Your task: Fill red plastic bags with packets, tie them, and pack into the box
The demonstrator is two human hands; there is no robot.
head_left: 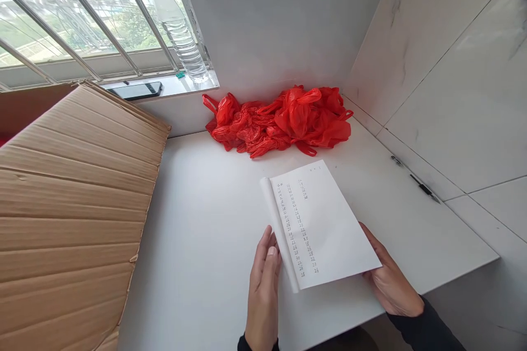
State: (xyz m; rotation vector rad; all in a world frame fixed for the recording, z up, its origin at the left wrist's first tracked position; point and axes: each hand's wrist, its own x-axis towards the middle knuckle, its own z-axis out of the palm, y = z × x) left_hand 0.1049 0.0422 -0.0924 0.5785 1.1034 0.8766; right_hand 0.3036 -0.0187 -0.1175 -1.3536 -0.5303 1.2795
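A white notebook [329, 225] with columns of handwritten numbers is tilted above the table's front part. Its left edge is a thick, rounded fold. My right hand [393, 279] supports the notebook at its lower right, with the fingers partly hidden beneath. My left hand [263, 285] is beside the rounded left edge, fingers stretched upward and thumb alongside. Whether its fingertips press on the notebook is hard to tell.
Crumpled red plastic bags [284, 120] lie against the back wall. A large cardboard box [74, 203] takes up the left side. A pen [425, 188] rests by the right wall. On the windowsill are a water bottle [185, 44] and a phone [135, 91]. The white table [197, 241] ends at the front right.
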